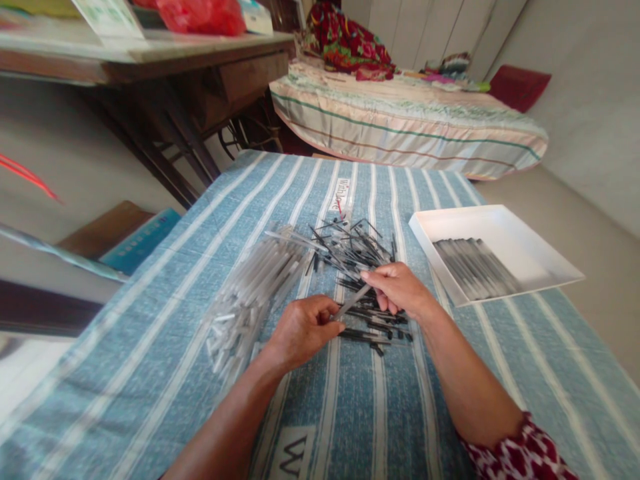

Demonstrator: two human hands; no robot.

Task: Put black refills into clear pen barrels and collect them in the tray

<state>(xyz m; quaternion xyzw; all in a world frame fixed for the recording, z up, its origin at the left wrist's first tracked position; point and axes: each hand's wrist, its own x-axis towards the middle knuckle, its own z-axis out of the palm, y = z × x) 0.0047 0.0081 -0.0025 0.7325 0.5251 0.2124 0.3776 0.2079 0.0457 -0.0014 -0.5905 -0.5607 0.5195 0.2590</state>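
Note:
My left hand [306, 331] pinches the lower end of a slim translucent tube [354, 301], and my right hand [397, 288] grips its upper end. The tube slants between them above a loose pile of thin black sticks [373, 320]. More black sticks, some with bent ends, spread behind my hands. To the left lies a heap of clear, whitish tubes [260, 273]. A white open box [535, 263] at the right holds a row of dark-filled tubes [475, 267].
A blue striped cloth [165, 373] covers the table. At the upper left stands a wooden table [200, 57] with a red plastic bag [203, 17]. Beyond the cloth is a bed [410, 127]. A blue box [143, 240] sits low at the left.

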